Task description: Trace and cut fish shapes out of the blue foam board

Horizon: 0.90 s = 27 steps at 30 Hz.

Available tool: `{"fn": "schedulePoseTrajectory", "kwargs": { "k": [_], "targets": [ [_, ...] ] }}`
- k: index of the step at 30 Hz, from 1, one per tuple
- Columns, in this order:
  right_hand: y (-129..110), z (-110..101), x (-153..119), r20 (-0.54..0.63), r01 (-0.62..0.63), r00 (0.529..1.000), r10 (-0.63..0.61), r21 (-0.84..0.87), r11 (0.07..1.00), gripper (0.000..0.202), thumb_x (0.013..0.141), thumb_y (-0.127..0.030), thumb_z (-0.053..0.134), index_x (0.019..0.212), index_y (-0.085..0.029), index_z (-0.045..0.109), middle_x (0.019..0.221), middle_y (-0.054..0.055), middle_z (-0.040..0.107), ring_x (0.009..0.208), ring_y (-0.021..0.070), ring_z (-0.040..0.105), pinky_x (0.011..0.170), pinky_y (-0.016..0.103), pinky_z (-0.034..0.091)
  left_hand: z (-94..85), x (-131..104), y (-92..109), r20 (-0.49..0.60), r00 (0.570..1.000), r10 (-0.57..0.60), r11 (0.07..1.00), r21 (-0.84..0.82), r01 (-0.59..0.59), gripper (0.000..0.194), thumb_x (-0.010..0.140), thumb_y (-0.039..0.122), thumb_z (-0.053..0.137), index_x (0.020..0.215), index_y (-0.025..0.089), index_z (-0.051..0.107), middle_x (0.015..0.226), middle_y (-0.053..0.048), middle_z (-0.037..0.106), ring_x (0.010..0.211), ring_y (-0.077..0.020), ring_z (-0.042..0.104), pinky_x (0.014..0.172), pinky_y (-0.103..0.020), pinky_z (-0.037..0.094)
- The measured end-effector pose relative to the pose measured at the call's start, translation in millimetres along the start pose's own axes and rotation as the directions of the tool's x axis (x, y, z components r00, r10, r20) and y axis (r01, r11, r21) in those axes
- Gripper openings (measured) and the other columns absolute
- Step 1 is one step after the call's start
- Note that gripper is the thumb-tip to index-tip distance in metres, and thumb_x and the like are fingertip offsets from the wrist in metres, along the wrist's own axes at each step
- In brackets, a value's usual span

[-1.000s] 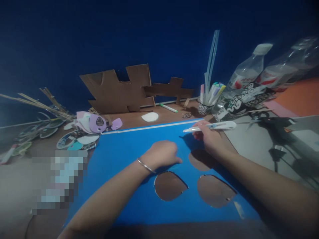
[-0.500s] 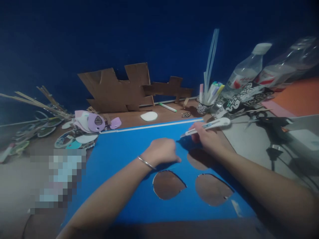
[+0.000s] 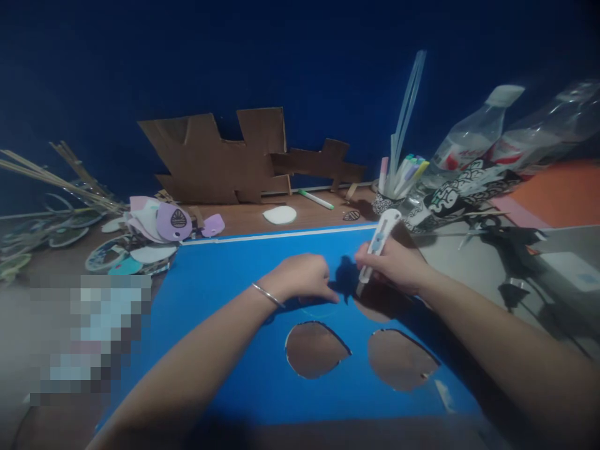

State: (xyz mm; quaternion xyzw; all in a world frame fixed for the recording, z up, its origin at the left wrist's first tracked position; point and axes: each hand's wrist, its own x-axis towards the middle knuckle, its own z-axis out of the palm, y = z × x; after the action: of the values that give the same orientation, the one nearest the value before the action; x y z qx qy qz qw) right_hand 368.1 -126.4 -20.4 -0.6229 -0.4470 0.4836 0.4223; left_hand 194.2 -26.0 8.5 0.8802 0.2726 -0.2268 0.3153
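My right hand (image 3: pixel 396 265) grips a white utility knife (image 3: pixel 380 240), its blade end pointing down at the blue board (image 3: pixel 215 287). The tip is beside a cut-out opening (image 3: pixel 375 310) that the hand partly covers. My left hand (image 3: pixel 307 278), with a silver bangle at the wrist, rests curled on the board to the left of the knife, thumb pointing toward it. Its fingertips are hidden beneath. A faint curved outline shows just below this hand. Nearer me, two leaf-shaped openings, left (image 3: pixel 315 350) and right (image 3: pixel 400 359), show the brown table.
Cut cardboard (image 3: pixel 210 159) leans on the back wall. Behind the board lie a white leaf-shaped piece (image 3: pixel 280 215) and a marker (image 3: pixel 316 199). Paper shapes (image 3: pixel 164 220) and sticks are at left. A pen cup (image 3: pixel 387 203), bottles (image 3: pixel 478 134) and a glue gun (image 3: pixel 510 247) stand right.
The knife has swung from nearly level to steeply upright, and its tip has moved nearer, to the opening's edge. My left hand stays on the board. The view has shifted slightly.
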Motion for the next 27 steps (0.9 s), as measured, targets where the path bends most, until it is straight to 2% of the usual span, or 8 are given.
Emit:
{"fn": "schedulePoseTrajectory", "kwargs": {
  "k": [3, 7, 9, 13, 15, 20, 27],
  "targets": [
    [-3.0, 1.9, -3.6, 0.084, -0.047, 0.995, 0.045, 0.028, 0.998, 0.025, 0.072, -0.042, 0.062, 0.065, -0.019, 0.057, 0.04, -0.006, 0.043, 0.035, 0.0078, 0.036, 0.036, 0.021, 0.025, -0.4, -0.8, 0.5, -0.007, 1.0, -0.005, 1.0, 0.017, 0.005, 0.042, 0.064, 0.057, 0.062, 0.054, 0.017, 0.054, 0.046, 0.0, 0.056, 0.045, -0.013, 0.05, 0.049, -0.027, 0.032],
    [-4.4, 0.2, -4.9, 0.12, -0.06, 0.992, 0.047, 0.114, 0.992, 0.019, 0.063, -0.031, 0.071, 0.066, -0.016, 0.06, 0.054, -0.002, 0.054, 0.045, 0.0076, 0.044, 0.042, 0.021, 0.031, -1.7, -1.8, 2.6, -0.008, 1.0, 0.008, 1.0, 0.028, -0.008, 0.04, 0.065, 0.055, 0.061, 0.053, 0.017, 0.054, 0.046, -0.001, 0.057, 0.045, -0.0129, 0.05, 0.049, -0.027, 0.033],
    [-4.7, 1.6, -5.4, 0.082, -0.051, 0.996, 0.042, 0.119, 0.992, 0.016, 0.061, -0.025, 0.071, 0.061, -0.016, 0.058, 0.057, -0.001, 0.054, 0.05, 0.008, 0.047, 0.045, 0.02, 0.032, -2.0, -2.1, 3.6, 0.004, 1.0, 0.008, 1.0, 0.027, -0.009, 0.041, 0.066, 0.055, 0.06, 0.052, 0.017, 0.053, 0.047, -0.001, 0.058, 0.045, -0.0128, 0.05, 0.049, -0.027, 0.034],
    [-5.4, 12.5, -6.6, -0.07, -0.086, 0.993, 0.096, 0.137, 0.987, 0.015, 0.063, -0.025, 0.063, 0.059, -0.019, 0.05, 0.047, -0.006, 0.044, 0.04, 0.0065, 0.037, 0.039, 0.02, 0.025, -1.4, -2.4, 4.0, 0.008, 1.0, 0.009, 0.999, 0.034, -0.009, 0.042, 0.067, 0.055, 0.06, 0.052, 0.017, 0.051, 0.046, -0.001, 0.057, 0.045, -0.0129, 0.051, 0.049, -0.027, 0.035],
    [-5.7, 19.0, -7.4, -0.079, -0.108, 0.99, 0.114, 0.078, 0.991, 0.015, 0.067, -0.029, 0.059, 0.062, -0.02, 0.048, 0.044, -0.007, 0.042, 0.038, 0.0081, 0.038, 0.038, 0.02, 0.026, -1.0, -2.5, 3.8, 0.005, 1.0, 0.011, 0.999, 0.038, -0.011, 0.041, 0.067, 0.055, 0.06, 0.052, 0.017, 0.052, 0.046, -0.001, 0.057, 0.045, -0.0127, 0.05, 0.049, -0.027, 0.035],
    [-5.5, 26.5, -8.6, -0.024, -0.079, 0.997, 0.076, -0.22, 0.972, 0.018, 0.071, -0.029, 0.056, 0.057, -0.021, 0.046, 0.042, -0.004, 0.05, 0.038, 0.0106, 0.044, 0.039, 0.022, 0.033, -0.5, -1.9, 2.6, -0.005, 0.999, 0.033, 0.998, 0.054, -0.033, 0.04, 0.067, 0.053, 0.058, 0.05, 0.017, 0.052, 0.045, -0.001, 0.056, 0.044, -0.0131, 0.05, 0.047, -0.026, 0.033],
    [-4.5, 25.5, -7.3, 0.002, -0.064, 0.998, 0.066, -0.239, 0.969, 0.019, 0.072, -0.03, 0.055, 0.059, -0.021, 0.046, 0.043, -0.004, 0.05, 0.037, 0.0107, 0.044, 0.039, 0.023, 0.033, 1.4, -0.6, 1.8, -0.019, 0.999, 0.032, 0.998, 0.063, -0.031, 0.039, 0.066, 0.052, 0.059, 0.051, 0.017, 0.054, 0.044, -0.001, 0.055, 0.044, -0.0132, 0.049, 0.049, -0.027, 0.032]
  ]
}}
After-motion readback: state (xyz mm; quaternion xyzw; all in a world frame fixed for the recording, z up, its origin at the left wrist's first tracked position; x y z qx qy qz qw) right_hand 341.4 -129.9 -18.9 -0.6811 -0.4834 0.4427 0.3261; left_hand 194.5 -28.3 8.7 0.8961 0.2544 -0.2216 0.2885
